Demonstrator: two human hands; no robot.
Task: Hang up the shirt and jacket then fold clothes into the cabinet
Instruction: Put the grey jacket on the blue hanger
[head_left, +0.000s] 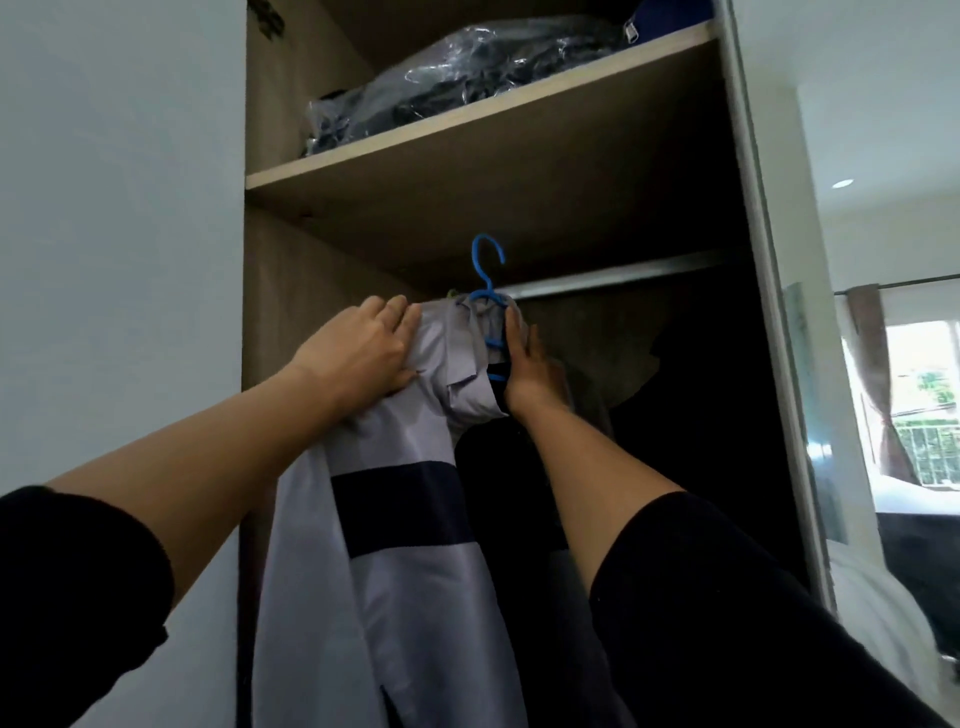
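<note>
Grey fabric with a dark band across it is filling the middle of my view: the shirt (395, 519) is draped on a blue hanger (488, 291) and hanging down between my two raised arms. My left hand (358, 353) is pressing flat against the shirt's left shoulder, fingers spread and laid over the cloth rather than closed around it. My right hand (527, 364) is reaching in on the other side, just beside the collar and against the hanger's lower blue bars; its fingers are pointing upward and partly hidden behind the fabric, so I cannot tell whether it is actually gripping the hanger or only steadying it. The hanger's hook is standing up just in front of the metal rail (623, 275), near its left end; whether the hook is sitting over the rail or only close to it I cannot tell.

I am looking up into the open cabinet (270, 364), a wood-toned wardrobe. On the shelf (467, 114) above the rail, a clear plastic bag (457, 73) holding dark clothing is lying across most of the width. Below the rail, to the right of the shirt, dark garments are hanging in deep shadow.
</note>
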